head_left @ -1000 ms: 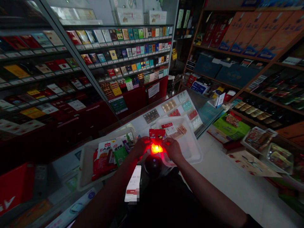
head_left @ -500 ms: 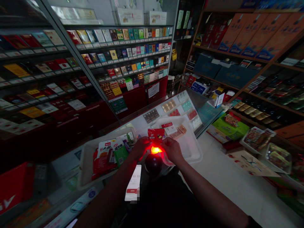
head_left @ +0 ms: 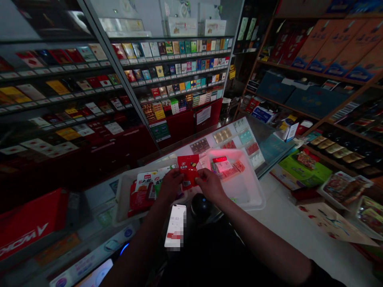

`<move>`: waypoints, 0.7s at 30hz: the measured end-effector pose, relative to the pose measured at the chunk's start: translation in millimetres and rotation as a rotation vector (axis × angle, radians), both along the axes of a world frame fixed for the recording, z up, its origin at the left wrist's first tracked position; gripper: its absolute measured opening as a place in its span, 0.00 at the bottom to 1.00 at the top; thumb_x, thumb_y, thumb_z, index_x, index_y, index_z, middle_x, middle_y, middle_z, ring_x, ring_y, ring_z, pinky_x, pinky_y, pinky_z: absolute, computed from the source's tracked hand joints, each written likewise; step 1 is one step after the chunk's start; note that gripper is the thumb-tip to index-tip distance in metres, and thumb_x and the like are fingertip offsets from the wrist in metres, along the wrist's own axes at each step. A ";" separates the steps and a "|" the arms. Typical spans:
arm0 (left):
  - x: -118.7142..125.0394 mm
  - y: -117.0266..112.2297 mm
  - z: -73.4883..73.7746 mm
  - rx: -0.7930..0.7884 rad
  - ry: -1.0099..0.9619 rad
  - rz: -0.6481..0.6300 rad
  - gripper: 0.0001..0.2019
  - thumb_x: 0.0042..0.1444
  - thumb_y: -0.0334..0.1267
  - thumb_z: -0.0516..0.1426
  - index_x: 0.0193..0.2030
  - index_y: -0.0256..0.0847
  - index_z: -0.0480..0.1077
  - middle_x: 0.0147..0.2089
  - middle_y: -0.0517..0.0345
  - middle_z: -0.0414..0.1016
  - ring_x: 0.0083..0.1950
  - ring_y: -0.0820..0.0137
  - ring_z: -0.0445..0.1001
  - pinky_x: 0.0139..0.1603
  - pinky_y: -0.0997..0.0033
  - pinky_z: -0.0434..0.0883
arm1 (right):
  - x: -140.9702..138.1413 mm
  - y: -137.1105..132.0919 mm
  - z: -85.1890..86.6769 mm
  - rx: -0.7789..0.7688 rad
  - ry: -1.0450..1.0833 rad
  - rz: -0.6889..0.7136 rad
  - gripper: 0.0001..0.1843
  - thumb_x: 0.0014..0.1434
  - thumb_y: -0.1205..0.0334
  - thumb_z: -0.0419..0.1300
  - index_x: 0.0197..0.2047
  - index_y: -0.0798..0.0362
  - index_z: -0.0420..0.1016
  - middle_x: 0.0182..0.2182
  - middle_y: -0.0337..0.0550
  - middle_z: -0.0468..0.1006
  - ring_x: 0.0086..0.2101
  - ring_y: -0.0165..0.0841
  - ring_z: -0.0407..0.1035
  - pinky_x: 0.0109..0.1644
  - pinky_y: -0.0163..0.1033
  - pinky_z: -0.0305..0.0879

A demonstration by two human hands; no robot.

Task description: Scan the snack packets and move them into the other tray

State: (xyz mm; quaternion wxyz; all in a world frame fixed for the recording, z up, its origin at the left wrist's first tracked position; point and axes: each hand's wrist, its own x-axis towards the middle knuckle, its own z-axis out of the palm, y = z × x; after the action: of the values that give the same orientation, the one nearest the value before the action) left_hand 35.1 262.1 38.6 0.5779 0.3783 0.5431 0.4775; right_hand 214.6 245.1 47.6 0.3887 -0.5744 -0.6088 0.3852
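Both hands hold up a red snack packet (head_left: 188, 167) above the gap between two white trays. My left hand (head_left: 171, 184) pinches its left edge. At the lower right edge, the fingers of my right hand (head_left: 210, 184) grip it. Just below my right hand stands a dark rounded scanner (head_left: 201, 206) with a small blue light on top. Beside my left hand, the left tray (head_left: 119, 205) contains several red, white and green snack packets (head_left: 143, 187). The right tray (head_left: 254, 195) has a few small packages (head_left: 229, 167) at its far side, tinted by red light.
A phone (head_left: 176, 223) with a lit timer screen lies left of the scanner. The glass counter (head_left: 263, 139) displays cigarette packs. Cigarette shelves (head_left: 179, 59) rise behind it. On the right are boxed goods (head_left: 323, 48) and a green box (head_left: 302, 169). A red box (head_left: 36, 223) sits left.
The red packet has moved up and left, away from the scanner, still in both hands. The bright red glow beneath it is gone, and red light now falls on the right tray.
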 end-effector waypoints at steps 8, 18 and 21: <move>-70.5 -22.2 19.1 -0.022 0.333 0.229 0.17 0.50 0.40 0.61 0.46 0.37 0.75 0.43 0.50 0.82 0.38 0.64 0.79 0.39 0.67 0.75 | -70.0 -5.1 5.4 -0.077 -0.044 0.233 0.20 0.54 0.66 0.61 0.52 0.49 0.73 0.43 0.41 0.81 0.41 0.35 0.74 0.44 0.38 0.67; -132.6 -48.6 18.5 -0.109 0.609 0.407 0.19 0.53 0.41 0.57 0.50 0.37 0.76 0.45 0.49 0.81 0.42 0.64 0.79 0.39 0.69 0.74 | -126.0 -14.2 15.2 -0.155 -0.127 0.459 0.16 0.53 0.64 0.62 0.47 0.50 0.73 0.41 0.42 0.79 0.41 0.37 0.73 0.42 0.39 0.64; -146.8 -51.0 11.8 -0.148 0.753 0.409 0.19 0.54 0.42 0.57 0.50 0.37 0.76 0.46 0.48 0.82 0.42 0.63 0.79 0.40 0.69 0.73 | -128.0 -16.5 14.5 -0.131 -0.157 0.476 0.15 0.52 0.63 0.62 0.45 0.49 0.73 0.41 0.42 0.79 0.41 0.37 0.73 0.43 0.39 0.65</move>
State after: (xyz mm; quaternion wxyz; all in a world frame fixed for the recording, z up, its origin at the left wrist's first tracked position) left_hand -111.8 211.1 50.4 0.2583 0.3683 0.8125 0.3708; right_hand 86.6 228.7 62.1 0.2005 -0.4669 -0.7289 0.4588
